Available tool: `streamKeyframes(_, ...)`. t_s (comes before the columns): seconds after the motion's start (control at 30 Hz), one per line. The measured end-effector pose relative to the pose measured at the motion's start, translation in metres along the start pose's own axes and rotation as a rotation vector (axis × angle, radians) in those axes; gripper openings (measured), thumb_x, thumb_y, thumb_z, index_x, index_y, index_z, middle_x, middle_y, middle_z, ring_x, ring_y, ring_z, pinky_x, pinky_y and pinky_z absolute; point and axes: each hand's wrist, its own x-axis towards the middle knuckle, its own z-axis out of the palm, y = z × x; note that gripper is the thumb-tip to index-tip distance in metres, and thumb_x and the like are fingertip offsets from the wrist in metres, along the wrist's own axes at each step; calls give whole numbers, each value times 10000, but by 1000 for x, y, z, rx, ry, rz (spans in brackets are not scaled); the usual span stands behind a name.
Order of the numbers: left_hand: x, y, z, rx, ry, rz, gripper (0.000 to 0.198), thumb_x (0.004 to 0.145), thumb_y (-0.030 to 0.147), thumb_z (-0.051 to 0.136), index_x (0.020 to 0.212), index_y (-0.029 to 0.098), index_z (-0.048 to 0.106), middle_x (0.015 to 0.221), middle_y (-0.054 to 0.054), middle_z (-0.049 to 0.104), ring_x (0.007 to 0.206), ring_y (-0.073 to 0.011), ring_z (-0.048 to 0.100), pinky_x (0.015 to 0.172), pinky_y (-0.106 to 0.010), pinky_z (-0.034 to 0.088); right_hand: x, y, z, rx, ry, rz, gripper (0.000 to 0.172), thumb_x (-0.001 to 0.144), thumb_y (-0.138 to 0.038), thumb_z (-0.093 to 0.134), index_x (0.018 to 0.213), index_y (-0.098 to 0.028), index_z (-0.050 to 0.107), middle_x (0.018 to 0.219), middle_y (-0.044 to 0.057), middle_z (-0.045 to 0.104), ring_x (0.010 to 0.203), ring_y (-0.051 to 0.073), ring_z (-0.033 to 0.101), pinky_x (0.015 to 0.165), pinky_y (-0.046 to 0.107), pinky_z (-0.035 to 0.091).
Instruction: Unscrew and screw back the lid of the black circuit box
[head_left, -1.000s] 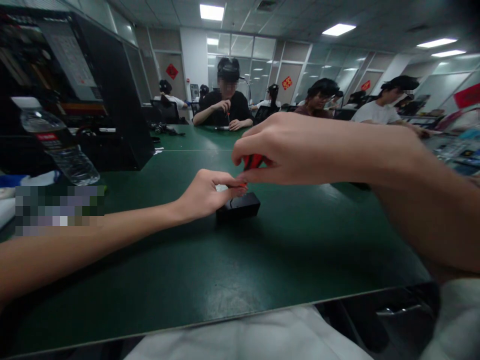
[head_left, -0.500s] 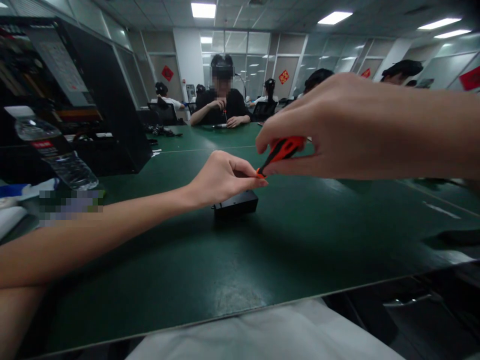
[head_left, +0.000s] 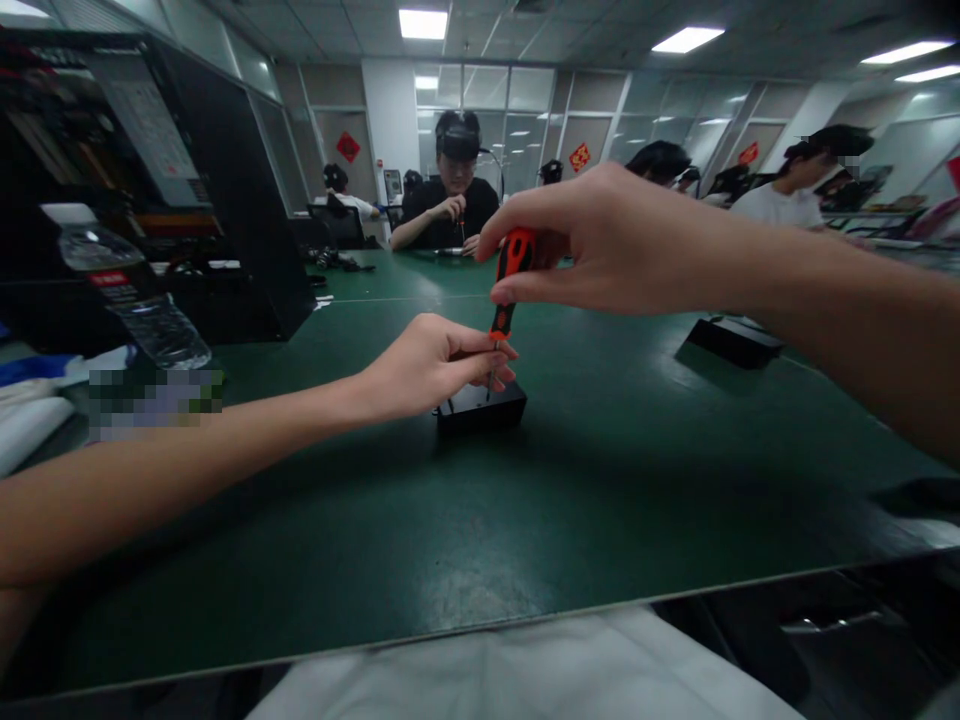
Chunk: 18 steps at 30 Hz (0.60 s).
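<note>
My right hand (head_left: 600,240) is closed around the red and black handle of a screwdriver (head_left: 514,258). The screwdriver stands nearly upright, its thin shaft reaching down to the top of a small black box (head_left: 484,412). My left hand (head_left: 424,365) is closed in a pinch around the shaft just below the handle, above the box. Whether a screw sits under the tip is too small to make out. The box lies flat on the green table (head_left: 450,530), its far left part hidden behind my left hand.
A second black box (head_left: 729,342) lies to the right, behind my right forearm. On the left are a tilted water bottle (head_left: 142,300) and a large black cabinet-like case (head_left: 225,200). Across the table a person (head_left: 454,190) works with a screwdriver. Cables (head_left: 337,260) lie at the back left.
The screwdriver has swung from a slanted position to nearly upright, with its shaft now down at the box. My right hand has moved left, and the view has shifted slightly.
</note>
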Motion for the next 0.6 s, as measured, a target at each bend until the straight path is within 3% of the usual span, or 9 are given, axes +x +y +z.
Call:
streamKeyframes(0.13, -1, -5, 0, 6, -16, 6, 205, 932, 183, 625, 1043, 100, 776, 916, -77, 805, 849, -204, 770, 811, -310, 627, 0, 2, 7, 20, 7, -19, 329, 954, -311, 616, 1180, -78, 673, 1007, 91, 701, 817, 163, 606, 700, 294, 415)
streamKeyframes(0.33, -4, -16, 1, -22, -23, -13, 213, 933, 207, 620, 1029, 104, 780, 913, -84, 803, 853, -205, 767, 813, -313, 624, 2, 11, 18, 93, 28, -60, 309, 912, -359, 657, 1136, -150, 695, 910, 53, 700, 734, 146, 594, 653, 268, 403)
streamKeyframes(0.6, -4, -13, -2, 95, -2, -7, 218, 893, 300, 681, 885, 127, 813, 811, -67, 795, 719, -185, 724, 689, -275, 578, 9, 8, 5, 129, -138, -137, 302, 929, -367, 618, 1076, -128, 729, 913, 69, 720, 781, 158, 641, 679, 277, 440)
